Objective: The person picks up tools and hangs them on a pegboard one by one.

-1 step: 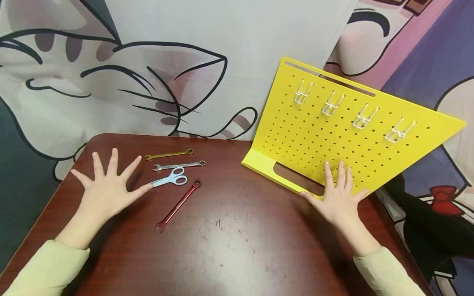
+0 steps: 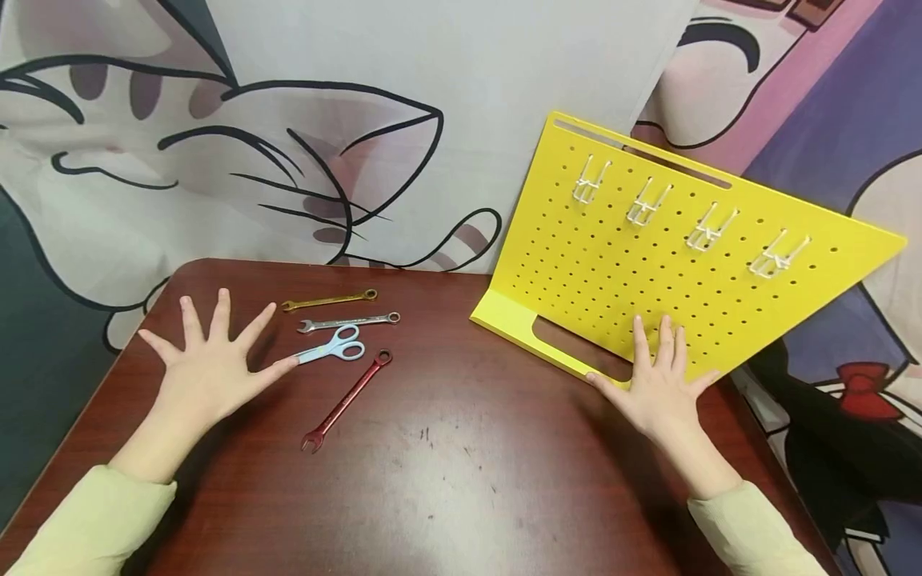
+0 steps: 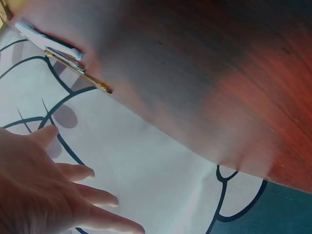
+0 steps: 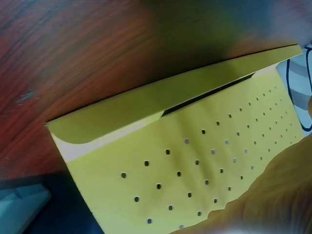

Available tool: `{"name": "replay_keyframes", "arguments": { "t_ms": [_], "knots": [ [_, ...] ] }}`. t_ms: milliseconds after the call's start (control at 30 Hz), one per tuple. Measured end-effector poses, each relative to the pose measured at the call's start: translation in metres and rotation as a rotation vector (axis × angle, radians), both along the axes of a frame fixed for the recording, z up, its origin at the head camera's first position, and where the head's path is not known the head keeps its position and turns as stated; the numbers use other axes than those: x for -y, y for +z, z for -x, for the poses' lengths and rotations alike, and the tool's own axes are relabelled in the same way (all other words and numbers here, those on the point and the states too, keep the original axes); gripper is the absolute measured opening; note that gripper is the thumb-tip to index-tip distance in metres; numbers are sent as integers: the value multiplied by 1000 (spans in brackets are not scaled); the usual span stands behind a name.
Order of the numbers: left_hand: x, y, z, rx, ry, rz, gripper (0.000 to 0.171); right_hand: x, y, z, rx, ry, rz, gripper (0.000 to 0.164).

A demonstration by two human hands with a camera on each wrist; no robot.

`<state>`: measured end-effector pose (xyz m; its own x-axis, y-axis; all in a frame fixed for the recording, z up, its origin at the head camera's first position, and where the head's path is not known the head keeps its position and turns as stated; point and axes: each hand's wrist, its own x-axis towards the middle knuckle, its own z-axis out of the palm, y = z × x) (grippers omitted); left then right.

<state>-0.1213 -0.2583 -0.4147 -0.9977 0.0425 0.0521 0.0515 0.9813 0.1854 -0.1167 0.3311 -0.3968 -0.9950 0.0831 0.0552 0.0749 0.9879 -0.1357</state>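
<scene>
My left hand (image 2: 209,376) is held over the left side of the table with all fingers spread and nothing in it. Its thumb tip overlaps the blade end of the light blue scissors (image 2: 334,346) in the head view. Beyond the scissors lie a silver wrench (image 2: 349,322) and a gold wrench (image 2: 327,301); a red wrench (image 2: 347,400) lies nearer, at a slant. On the right, my right hand (image 2: 664,392), fingers straight and spread, is in front of the yellow pegboard (image 2: 576,240), overlapping its lower edge. Both palms face away from the head camera.
Several white wire hooks (image 2: 644,202) hang in a row across the pegboard's upper part. The pegboard stands tilted on its foot at the right of the brown table (image 2: 446,480). A cloth with cartoon cats (image 2: 403,176) hangs behind the table.
</scene>
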Motion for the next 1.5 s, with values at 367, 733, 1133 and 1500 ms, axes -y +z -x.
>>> {"name": "replay_keyframes", "arguments": {
  "t_ms": [367, 733, 1133, 1500],
  "knots": [
    [5, -6, 0, -52, -14, 16, 98, -5, 1, -2, -13, 9, -1, 116],
    [2, -14, 4, -180, -83, 6, 87, -4, -1, -9, -174, 52, 39, 109],
    [-25, -12, 32, -275, -205, -71, 73, 0, 2, -15, -415, 74, 160, 88],
    [-76, 3, 66, -196, -247, -272, 66, -9, 14, -14, -651, 66, 306, 74]
  ]
}}
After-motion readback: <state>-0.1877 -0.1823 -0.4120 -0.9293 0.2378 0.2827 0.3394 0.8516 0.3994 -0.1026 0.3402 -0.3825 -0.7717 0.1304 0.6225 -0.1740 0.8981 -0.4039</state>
